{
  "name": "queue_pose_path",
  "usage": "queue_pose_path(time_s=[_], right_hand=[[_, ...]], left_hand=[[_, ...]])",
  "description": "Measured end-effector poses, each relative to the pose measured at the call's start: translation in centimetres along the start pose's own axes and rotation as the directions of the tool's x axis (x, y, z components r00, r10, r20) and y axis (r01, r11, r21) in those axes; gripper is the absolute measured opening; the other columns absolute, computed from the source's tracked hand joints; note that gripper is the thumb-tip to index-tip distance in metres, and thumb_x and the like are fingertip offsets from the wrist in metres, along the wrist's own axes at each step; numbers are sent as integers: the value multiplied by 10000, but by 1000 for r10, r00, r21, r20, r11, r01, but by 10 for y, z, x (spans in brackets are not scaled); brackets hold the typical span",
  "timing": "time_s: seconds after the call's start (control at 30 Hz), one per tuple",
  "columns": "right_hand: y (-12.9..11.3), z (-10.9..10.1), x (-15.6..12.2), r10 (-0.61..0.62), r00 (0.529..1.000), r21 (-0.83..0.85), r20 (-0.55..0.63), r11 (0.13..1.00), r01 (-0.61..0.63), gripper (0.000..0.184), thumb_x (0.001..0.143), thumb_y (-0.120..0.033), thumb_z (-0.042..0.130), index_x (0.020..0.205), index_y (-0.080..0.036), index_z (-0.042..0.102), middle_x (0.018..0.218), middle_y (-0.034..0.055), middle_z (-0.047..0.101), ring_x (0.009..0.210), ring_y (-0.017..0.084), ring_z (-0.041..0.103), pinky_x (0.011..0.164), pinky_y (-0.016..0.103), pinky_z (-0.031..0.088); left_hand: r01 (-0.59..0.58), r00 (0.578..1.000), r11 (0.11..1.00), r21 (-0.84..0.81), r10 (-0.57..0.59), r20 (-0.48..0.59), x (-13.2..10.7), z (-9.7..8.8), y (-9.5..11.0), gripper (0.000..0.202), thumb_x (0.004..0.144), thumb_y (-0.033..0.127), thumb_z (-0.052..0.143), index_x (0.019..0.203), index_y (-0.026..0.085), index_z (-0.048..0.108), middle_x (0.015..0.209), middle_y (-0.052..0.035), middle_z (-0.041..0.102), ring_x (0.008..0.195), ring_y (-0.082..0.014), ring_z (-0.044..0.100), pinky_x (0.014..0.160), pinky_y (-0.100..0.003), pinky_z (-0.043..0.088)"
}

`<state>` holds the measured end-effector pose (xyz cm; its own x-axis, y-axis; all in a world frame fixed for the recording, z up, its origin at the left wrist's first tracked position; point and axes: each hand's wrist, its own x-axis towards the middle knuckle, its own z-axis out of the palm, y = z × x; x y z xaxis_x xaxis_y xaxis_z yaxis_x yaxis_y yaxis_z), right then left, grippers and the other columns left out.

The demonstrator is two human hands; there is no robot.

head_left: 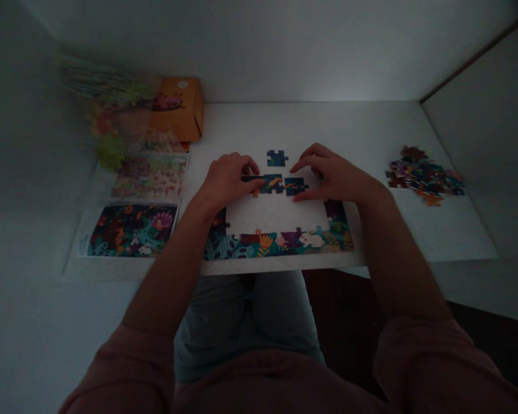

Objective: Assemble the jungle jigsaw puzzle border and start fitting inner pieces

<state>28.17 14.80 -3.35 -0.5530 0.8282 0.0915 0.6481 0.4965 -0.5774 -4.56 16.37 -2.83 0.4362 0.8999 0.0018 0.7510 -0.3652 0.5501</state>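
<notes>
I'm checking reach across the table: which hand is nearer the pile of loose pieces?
Right. The right hand sits left of the pile, bare table between them; the left hand is farther left, past the joined pieces.

sleeves (pixel 435 356): pink, pushed up past elbows | trousers (pixel 242 322): probably grey, dim light

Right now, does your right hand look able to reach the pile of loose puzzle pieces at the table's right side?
Probably yes: the right hand rests on the joined pieces, and only bare table lies between it and the pile.
</notes>
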Motion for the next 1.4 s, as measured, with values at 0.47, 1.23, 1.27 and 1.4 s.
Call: queue_pose_path(time_s=[0.47,1.23,1.27,1.4], right_hand=[[9,-5,-3,82,997,-46,15,996,-81,511,907,-631,1016,1310,-330,924,1145,78,827,962,336,733,881,467,594],[13,6,1,-56,998,115,19,992,53,541,924,-668,974,1339,-321,950,1287,116,751,949,295,673,879,471,607],[14,6,1,-51,999,112,16,993,48,546,923,-664,977,1351,-327,945,1287,113,749,953,295,668,880,470,606],[13,7,0,-41,999,104,16,994,39,566,918,-643,984,1397,-345,926,1296,106,745,951,293,655,880,472,605]], left_hand=[[-23,1000,1000,9,23,12,0,-1,12,155,1052,318,854,1180,323,940,1190,-85,836,1194,-343,743,1168,-559,518],[-143,985,990,-22,144,91,-7,-14,1,236,1024,407,931,1251,343,938,1295,-79,860,1242,-343,775,1186,-544,536],[-160,982,986,-37,163,93,-7,-16,-2,240,998,418,957,1225,344,940,1292,-74,862,1218,-337,784,1163,-524,556],[-223,970,971,-89,230,77,-5,-16,-12,208,963,416,964,1149,323,951,1246,-69,880,1124,-300,807,1074,-453,617]])
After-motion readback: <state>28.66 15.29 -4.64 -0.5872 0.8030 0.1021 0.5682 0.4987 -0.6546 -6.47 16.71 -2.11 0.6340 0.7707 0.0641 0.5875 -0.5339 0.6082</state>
